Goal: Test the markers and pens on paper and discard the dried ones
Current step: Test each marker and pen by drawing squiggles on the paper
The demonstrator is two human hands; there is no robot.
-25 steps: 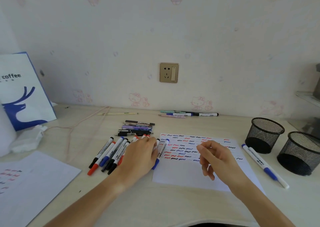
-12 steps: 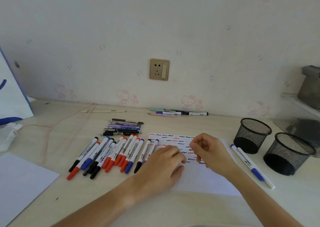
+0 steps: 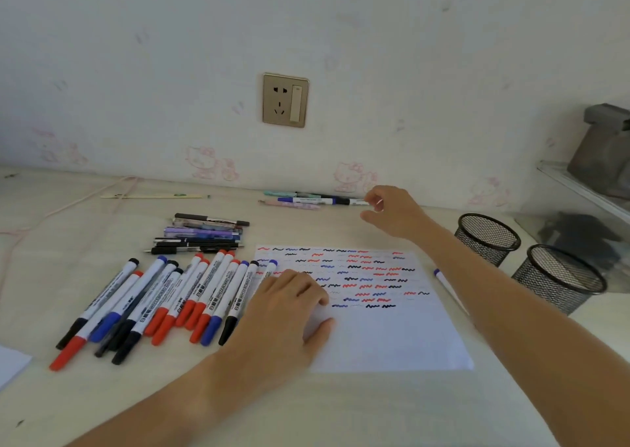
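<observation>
Right hand point(image 3: 392, 213) has left the paper point(image 3: 392, 337), where it hovered half a second ago, and now reaches to the pens by the wall point(image 3: 313, 201). Fingers loosely curved, thumb and forefinger apart at the end of the white-barrelled pen there; nothing grasped yet, contact not confirmed. Left hand point(image 3: 289, 305) is flat, fingers relaxed, pressing the left edge of the paper, just beside the row of markers point(image 3: 163, 300); it holds nothing. A second ago it lay on those markers.

Paper carries many red, blue and black squiggles on its upper half; lower half blank. One blue-capped marker point(image 3: 446, 286) lies right of the sheet, partly hidden by the forearm. Two mesh cups point(image 3: 487, 238) stand further right; contents not visible.

Judgement: next sample is being fetched from the wall group; test not yet begun.
</observation>
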